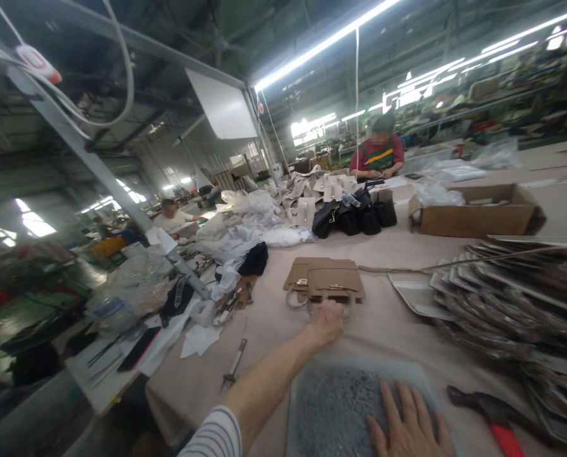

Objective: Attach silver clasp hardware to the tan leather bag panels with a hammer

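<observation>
A tan handbag [335, 274] with metal clasps lies on the covered table, a loop of its handle showing at its near left. At its near edge, my left hand [328, 322] is closed with the fingers curled on the bag; the fingertips are partly hidden. My right hand [409, 422] lies flat, fingers spread, on a worn grey slab [335, 403] close to me. To the right of that slab rests a hammer [495, 412] with a red grip. A slim metal tool [235, 363] lies left of my left forearm.
Stacked wrapped panels [497, 304] crowd the right side. Behind them stands an open cardboard box [478, 212]. Several black bags [354, 216] and beige pieces [306, 190] sit further back. A metal post [121, 190] rises at left. A co-worker [381, 152] sits across the table.
</observation>
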### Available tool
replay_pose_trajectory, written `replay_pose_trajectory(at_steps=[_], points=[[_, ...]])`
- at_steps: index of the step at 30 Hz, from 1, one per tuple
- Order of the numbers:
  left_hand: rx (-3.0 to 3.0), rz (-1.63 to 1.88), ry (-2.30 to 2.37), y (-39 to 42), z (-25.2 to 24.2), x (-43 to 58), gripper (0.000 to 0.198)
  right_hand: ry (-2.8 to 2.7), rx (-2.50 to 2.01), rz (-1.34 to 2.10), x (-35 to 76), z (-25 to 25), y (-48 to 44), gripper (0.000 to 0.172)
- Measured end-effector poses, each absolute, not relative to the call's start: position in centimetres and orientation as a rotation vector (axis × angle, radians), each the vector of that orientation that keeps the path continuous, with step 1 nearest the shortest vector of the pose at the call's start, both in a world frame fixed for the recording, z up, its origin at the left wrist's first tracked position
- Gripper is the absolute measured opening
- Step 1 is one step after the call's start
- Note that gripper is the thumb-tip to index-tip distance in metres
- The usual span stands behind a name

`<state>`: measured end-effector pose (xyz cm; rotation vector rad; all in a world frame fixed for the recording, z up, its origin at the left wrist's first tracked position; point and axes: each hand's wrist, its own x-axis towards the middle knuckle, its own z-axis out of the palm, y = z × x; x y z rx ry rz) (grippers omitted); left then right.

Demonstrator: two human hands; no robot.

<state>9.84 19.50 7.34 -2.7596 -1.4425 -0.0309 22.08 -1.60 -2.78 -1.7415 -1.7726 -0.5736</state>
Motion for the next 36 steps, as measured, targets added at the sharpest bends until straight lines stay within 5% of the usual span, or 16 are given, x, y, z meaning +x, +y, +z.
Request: replay_pose_trajectory(at_steps=[4,18,36], points=[[-2.755,-0.201,-1.393,17.0,10.5,7.0,0.027,-1.830,-1.839,-0.480,21.9,-1.9,-2.0,0.059],[-3.087,-0.371,-0.835,-8.4,2.4,0.9,0.020,-1.889,-1.409,-0.095,23.8,-1.1,-3.3,0.044],[-3.125,-0.641,-0.668,-8.4,2.5,0.5,0.036,-2.098,-1.258,-0.003,20.9,-0.9,-2.5,0.035]])
